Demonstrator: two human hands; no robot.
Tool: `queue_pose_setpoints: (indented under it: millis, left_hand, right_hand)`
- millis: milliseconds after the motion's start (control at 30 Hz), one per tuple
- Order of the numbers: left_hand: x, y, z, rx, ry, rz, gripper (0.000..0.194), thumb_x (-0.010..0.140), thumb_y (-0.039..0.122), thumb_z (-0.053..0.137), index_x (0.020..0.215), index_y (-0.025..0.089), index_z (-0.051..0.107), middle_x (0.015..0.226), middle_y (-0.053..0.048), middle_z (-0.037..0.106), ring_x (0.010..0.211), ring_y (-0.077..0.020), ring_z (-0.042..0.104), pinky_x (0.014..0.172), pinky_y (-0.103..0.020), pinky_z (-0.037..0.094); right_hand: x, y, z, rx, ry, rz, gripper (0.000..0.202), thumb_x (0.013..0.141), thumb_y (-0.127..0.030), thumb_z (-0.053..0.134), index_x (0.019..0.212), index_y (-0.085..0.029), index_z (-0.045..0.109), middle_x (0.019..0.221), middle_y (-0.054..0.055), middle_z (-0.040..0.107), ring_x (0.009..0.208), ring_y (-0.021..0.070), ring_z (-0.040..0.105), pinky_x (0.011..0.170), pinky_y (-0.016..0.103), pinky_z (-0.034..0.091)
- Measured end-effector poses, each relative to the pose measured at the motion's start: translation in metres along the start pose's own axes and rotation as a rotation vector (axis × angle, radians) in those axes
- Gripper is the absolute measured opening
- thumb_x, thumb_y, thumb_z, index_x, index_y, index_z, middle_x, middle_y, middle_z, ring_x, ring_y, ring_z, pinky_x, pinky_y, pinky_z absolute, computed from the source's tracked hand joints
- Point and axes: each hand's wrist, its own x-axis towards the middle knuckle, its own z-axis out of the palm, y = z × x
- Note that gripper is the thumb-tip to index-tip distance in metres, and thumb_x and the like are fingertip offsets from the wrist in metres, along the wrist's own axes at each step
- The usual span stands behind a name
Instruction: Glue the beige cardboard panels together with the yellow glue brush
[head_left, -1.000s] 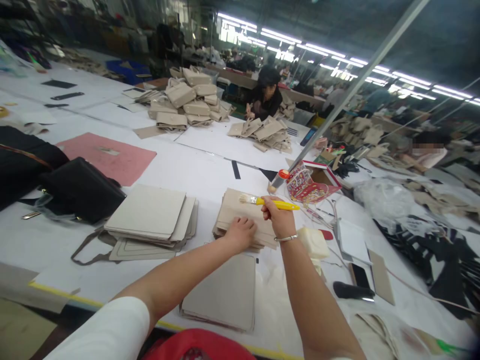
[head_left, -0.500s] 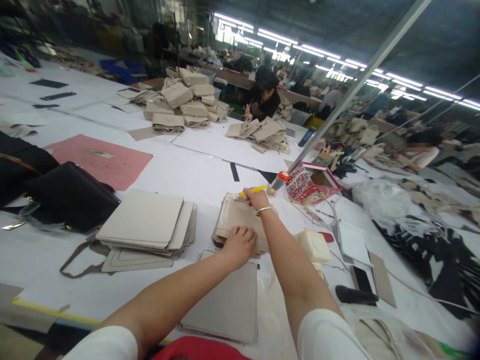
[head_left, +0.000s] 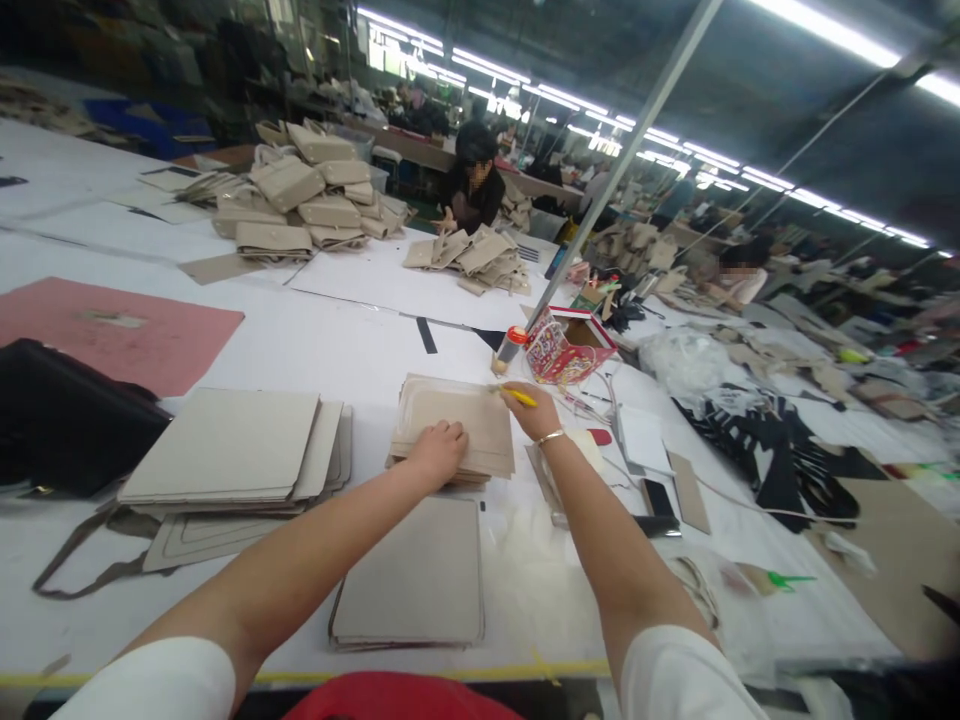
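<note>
My right hand (head_left: pixel 531 408) grips a yellow-handled brush (head_left: pixel 520 397), its tip at the top right corner of a beige panel (head_left: pixel 480 440). That panel tops a small stack, and a shiny wet-looking band runs along its far and left edges. Resting on the same panel, my left hand (head_left: pixel 441 452) has its fingers laid out and holds nothing. Nearer to me lies a stack of grey-beige panels (head_left: pixel 412 580). To the left is a taller stack of pale panels (head_left: pixel 225 440), with a strap (head_left: pixel 82 555) poking out beneath it.
Behind the stack stand a clear red-capped bottle (head_left: pixel 511 350) and a patterned red box (head_left: pixel 566 348), near a slanting metal pole (head_left: pixel 622 170). Beige bag pieces (head_left: pixel 315 190) are heaped at the back, where a co-worker (head_left: pixel 472 180) leans in. A black bag (head_left: pixel 67 420) lies left.
My right hand has moved the brush from the panel's far left side along to its right corner. The view has turned to the right; my left hand stays on the panel.
</note>
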Motion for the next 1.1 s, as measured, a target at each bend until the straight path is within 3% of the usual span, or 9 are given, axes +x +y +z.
queue_pose_setpoints:
  millis: [133,300,367,433,567,733,867,1000,1100]
  left_hand:
    - [0.009,-0.001,-0.012,0.048,-0.115,0.059,0.022,0.085,0.014,0.043,0.097,0.01,0.061,0.096,-0.016,0.061,0.093,-0.0267,0.052,0.07,-0.035,0.043]
    - [0.017,0.007,-0.024,0.093,-0.223,0.187,0.022,0.081,0.009,0.046,0.092,0.006,0.065,0.095,-0.02,0.064,0.092,-0.0266,0.056,0.073,-0.034,0.045]
    - [0.021,0.011,-0.026,0.108,-0.279,0.205,0.022,0.081,0.009,0.047,0.09,0.005,0.066,0.093,-0.02,0.065,0.09,-0.0267,0.058,0.073,-0.033,0.045]
    - [0.026,0.014,-0.027,0.114,-0.328,0.204,0.022,0.081,0.009,0.047,0.087,0.005,0.068,0.09,-0.02,0.066,0.087,-0.0265,0.061,0.073,-0.033,0.045]
    - [0.033,0.019,-0.027,0.106,-0.357,0.214,0.014,0.077,0.009,0.055,0.076,0.007,0.069,0.082,-0.018,0.068,0.08,-0.0248,0.063,0.072,-0.031,0.045]
    - [0.029,0.026,-0.029,0.133,-0.337,0.232,0.013,0.077,0.009,0.054,0.077,0.007,0.067,0.081,-0.017,0.068,0.081,-0.0251,0.064,0.071,-0.031,0.046]
    - [0.025,0.009,-0.053,0.169,-0.14,0.134,0.021,0.08,0.005,0.045,0.093,0.005,0.062,0.084,-0.018,0.066,0.083,-0.0247,0.063,0.07,-0.032,0.047]
    - [0.012,-0.031,-0.106,0.127,0.3,-0.123,0.024,0.085,0.013,0.04,0.098,0.007,0.059,0.08,-0.016,0.064,0.082,-0.0234,0.063,0.069,-0.032,0.047]
    - [-0.011,-0.049,-0.14,-0.137,0.695,-0.315,0.027,0.086,0.025,0.042,0.098,0.01,0.06,0.081,-0.011,0.064,0.084,-0.0205,0.062,0.072,-0.029,0.048]
  right_hand:
    - [-0.057,-0.01,-0.002,-0.328,-0.227,-0.279,0.028,0.086,-0.034,0.047,0.105,-0.021,0.063,0.087,0.007,0.062,0.076,0.0167,0.057,0.069,0.026,0.044]
    - [-0.128,-0.017,-0.026,-0.32,-0.259,-0.349,0.031,0.089,-0.035,0.043,0.11,-0.021,0.06,0.085,0.006,0.061,0.074,0.015,0.058,0.069,0.026,0.045]
    - [-0.144,-0.02,-0.036,-0.207,-0.156,-0.312,0.028,0.088,-0.035,0.046,0.106,-0.021,0.062,0.084,0.005,0.063,0.074,0.0151,0.059,0.069,0.027,0.047]
    - [-0.152,-0.024,-0.043,-0.063,0.035,-0.22,0.026,0.086,-0.036,0.049,0.103,-0.022,0.062,0.087,0.005,0.065,0.076,0.015,0.061,0.071,0.029,0.049]
    - [-0.154,-0.031,-0.047,0.252,0.381,0.093,0.033,0.085,-0.04,0.05,0.108,-0.019,0.06,0.089,0.005,0.066,0.061,0.0114,0.061,0.064,0.028,0.054]
    - [-0.154,-0.036,-0.039,0.514,0.436,0.24,0.046,0.085,-0.046,0.046,0.12,-0.017,0.051,0.085,0.004,0.066,0.057,0.0104,0.063,0.055,0.024,0.054]
    - [-0.163,-0.034,-0.032,0.547,0.4,0.239,0.048,0.087,-0.047,0.042,0.125,-0.018,0.045,0.085,0.005,0.067,0.059,0.0115,0.064,0.054,0.025,0.054]
    - [-0.171,-0.034,-0.027,0.487,0.382,0.185,0.039,0.089,-0.043,0.041,0.117,-0.017,0.046,0.089,0.006,0.066,0.063,0.0123,0.065,0.06,0.028,0.055]
    - [-0.172,-0.044,-0.017,0.453,0.402,0.135,0.029,0.088,-0.041,0.043,0.106,-0.018,0.046,0.091,0.006,0.065,0.067,0.013,0.065,0.064,0.03,0.054]
